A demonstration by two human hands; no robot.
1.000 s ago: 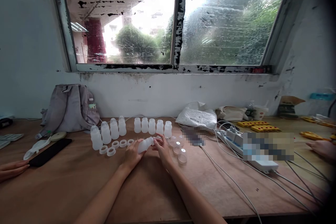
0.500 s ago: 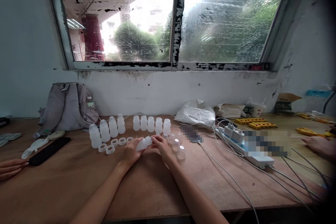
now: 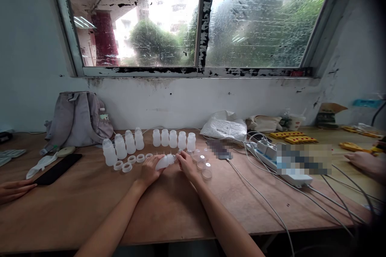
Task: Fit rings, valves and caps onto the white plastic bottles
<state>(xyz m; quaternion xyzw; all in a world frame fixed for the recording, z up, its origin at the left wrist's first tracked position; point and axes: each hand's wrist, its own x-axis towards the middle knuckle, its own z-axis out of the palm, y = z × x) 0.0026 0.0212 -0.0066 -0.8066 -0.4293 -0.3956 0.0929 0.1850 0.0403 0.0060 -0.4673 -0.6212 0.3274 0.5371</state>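
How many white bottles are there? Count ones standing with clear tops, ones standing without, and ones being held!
Standing bottles with clear tops: 4
Standing bottles without tops: 5
Held bottle, in the left hand: 1
Total: 10

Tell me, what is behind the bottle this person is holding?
Behind the held bottle, five white bottles stand in a row near the wall. Whatever the held bottle and the left hand cover on the table cannot be seen.
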